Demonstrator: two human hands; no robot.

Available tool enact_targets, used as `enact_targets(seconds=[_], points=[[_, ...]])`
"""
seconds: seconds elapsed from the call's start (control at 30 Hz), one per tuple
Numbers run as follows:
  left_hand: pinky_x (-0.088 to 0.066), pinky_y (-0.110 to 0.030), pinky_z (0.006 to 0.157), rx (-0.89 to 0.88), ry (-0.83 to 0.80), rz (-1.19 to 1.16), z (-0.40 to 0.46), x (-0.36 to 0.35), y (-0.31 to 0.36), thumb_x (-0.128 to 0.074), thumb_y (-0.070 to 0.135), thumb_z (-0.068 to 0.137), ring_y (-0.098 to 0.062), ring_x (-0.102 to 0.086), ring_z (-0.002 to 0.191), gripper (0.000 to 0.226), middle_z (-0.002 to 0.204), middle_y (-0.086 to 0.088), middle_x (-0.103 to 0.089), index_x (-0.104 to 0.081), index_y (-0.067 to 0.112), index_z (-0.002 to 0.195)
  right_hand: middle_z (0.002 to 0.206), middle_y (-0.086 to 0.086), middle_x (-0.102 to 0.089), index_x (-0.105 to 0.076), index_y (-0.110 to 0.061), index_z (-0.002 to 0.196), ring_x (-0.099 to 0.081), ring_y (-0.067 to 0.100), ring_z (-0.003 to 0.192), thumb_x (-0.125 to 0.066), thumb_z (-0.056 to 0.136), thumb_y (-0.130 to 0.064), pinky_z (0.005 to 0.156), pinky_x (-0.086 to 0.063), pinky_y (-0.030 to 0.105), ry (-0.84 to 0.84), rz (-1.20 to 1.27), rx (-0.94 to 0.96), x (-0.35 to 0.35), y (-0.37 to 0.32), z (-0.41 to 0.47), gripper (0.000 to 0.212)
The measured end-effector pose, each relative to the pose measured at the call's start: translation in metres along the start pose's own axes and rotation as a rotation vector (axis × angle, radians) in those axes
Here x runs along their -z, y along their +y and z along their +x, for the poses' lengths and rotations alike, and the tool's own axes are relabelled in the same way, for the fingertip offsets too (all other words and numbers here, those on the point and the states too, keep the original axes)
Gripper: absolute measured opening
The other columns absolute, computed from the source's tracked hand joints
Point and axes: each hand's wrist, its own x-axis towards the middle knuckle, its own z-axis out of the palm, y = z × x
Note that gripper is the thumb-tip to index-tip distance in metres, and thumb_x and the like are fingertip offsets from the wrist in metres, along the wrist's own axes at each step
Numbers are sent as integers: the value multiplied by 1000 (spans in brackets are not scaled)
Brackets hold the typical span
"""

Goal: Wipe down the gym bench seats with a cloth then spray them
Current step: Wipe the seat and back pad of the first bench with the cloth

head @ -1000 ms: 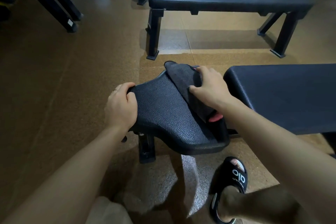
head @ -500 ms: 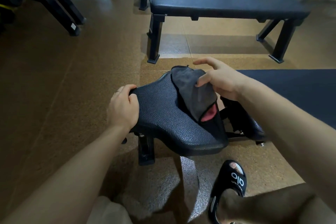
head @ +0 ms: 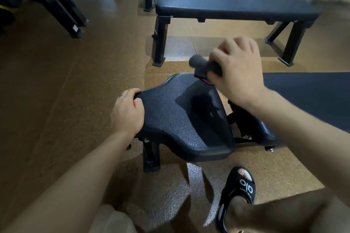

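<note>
black pebbled vinyl covers the seat, a small curved pad tilted on a dark metal post that stands on a brown speckled floor. the left hand sits at the seat's left edge, fingers curled over the rim and clenched on it; a thin ring shows on one finger. the right hand is raised above the seat's far right corner, its fingers closed around a bunched grey cloth. the cloth is blurred; one rounded end sticks out to the left of the fist, and a bit of pink or red shows at its lower edge, just above the seat. whether that lower edge touches the vinyl cannot be told. a shadow of hand and cloth falls on the seat's right half.

to the right of the seat, apart from it across a gap with dark brackets, lies a long black pad. beyond, across the floor, a flat bench stands on black legs, with another behind it. near the bottom edge, a foot in a black slide with white lettering rests on the floor below the seat's near right corner.
</note>
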Motion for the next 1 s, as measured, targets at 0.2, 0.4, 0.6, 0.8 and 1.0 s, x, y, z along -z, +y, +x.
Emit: enact_targets(seconds=[0.2, 0.4, 0.6, 0.8, 1.0], points=[[-47, -43, 101, -8, 2, 6, 0, 0, -1, -38, 12, 98, -22, -55, 123, 43, 134, 3, -62, -62, 20, 133, 98, 6, -62, -72, -23, 89, -54, 33, 117, -50, 85, -65, 121, -22, 53, -423, 21, 101, -7, -20, -66, 47], [-49, -46, 98, -36, 9, 12, -1, -1, -3, -37, 14, 97, -23, -56, 119, 44, 132, 2, -63, -62, 18, 132, 163, 24, -22, -19, -14, 161, -18, 35, 153, -14, 103, -55, 124, -15, 44, -667, 208, -156, -47, -51, -64, 72], [-49, -44, 101, -20, 24, 1, 1, -4, 0, -40, 10, 97, -21, -56, 121, 43, 133, 3, -62, -63, 18, 133, 171, 13, -4, -12, -22, 164, 0, 27, 158, -14, 106, -49, 128, 0, 41, -569, 304, -132, -96, -72, -27, 63], [-48, -42, 101, -21, 18, 13, 2, -2, -3, -39, 12, 96, -20, -56, 122, 44, 133, 2, -63, -63, 19, 133, 166, 3, -29, -29, -17, 159, -14, 25, 156, -22, 108, -38, 126, -7, 42, -506, 341, -9, -119, -105, 25, 56], [-42, -29, 94, 12, 12, -62, 2, 0, -2, -40, 10, 99, -11, -55, 114, 39, 127, 2, -65, -62, 21, 129, 170, -2, -15, -20, -22, 162, -7, 20, 158, -20, 106, -40, 128, -4, 39, -501, 493, 319, -82, -121, -42, 59]])
